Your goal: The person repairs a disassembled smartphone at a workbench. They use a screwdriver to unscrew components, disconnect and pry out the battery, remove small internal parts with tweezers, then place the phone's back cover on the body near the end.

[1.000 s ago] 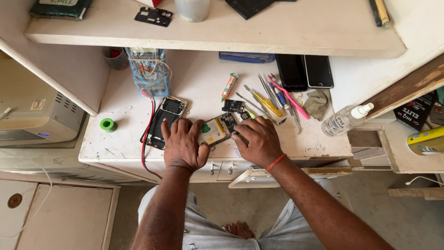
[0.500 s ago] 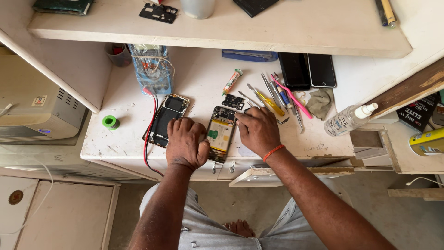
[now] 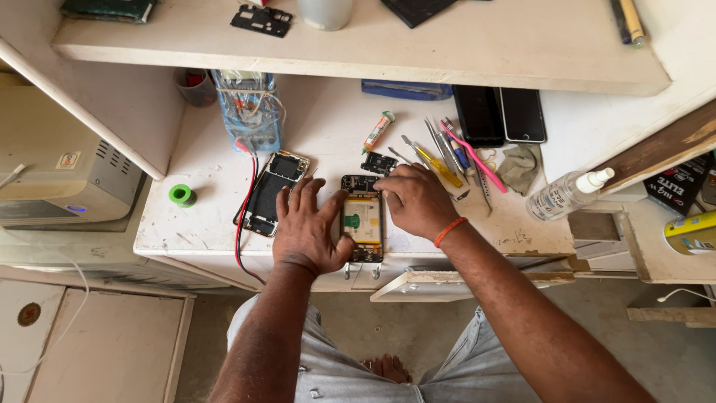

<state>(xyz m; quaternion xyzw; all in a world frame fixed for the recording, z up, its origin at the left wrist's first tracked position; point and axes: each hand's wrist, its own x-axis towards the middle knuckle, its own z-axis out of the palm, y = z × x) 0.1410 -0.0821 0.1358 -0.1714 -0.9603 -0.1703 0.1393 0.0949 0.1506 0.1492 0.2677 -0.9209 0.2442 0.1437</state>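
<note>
On the white tabletop (image 3: 224,224), seen from the head camera, an opened smartphone (image 3: 362,218) lay face down near the front edge, its back cover already off, so its yellow battery and dark circuit board showed. The left hand (image 3: 307,227) rested flat beside it, fingers spread, thumb pressed against the phone's left edge; it clamped nothing. The right hand (image 3: 415,200) curled over the phone's upper right corner, fingertips drawn together on the board area, though whether they pinched a small part could not be told. Just left of the left hand lay a 2nd phone frame (image 3: 270,192), also stripped, with red and black wires (image 3: 245,201) running past it. A small black module (image 3: 379,163) sat just above the open phone. Judging from this, disassembly looked done and the inner work unfinished; the cover was not back on. Tweezers and screwdrivers (image 3: 447,153) lay fanned out near the right hand.
</note>
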